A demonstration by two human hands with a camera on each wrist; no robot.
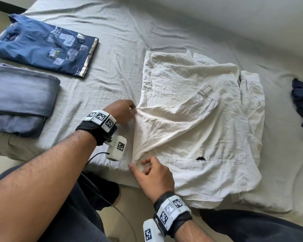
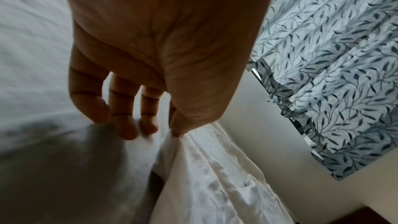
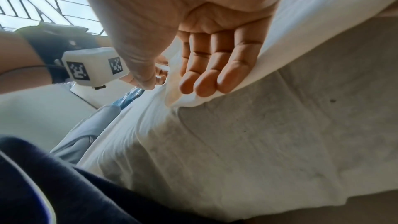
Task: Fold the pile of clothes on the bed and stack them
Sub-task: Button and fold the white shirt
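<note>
The left hand pinches the crumpled white cotton shirt's left edge; its body spreads rightward; the right hand, relaxed, rests on the near corner.

Clothes on grey-sheeted bed

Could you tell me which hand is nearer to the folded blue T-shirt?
Left. The left hand pinches the white shirt just right of the T-shirt; the right hand sits farther off, at the bed's near edge.

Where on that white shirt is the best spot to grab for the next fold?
Probably the white shirt at its left side edge, from the left: the left hand already pinches that edge, and the right hand touches its near corner.
</note>
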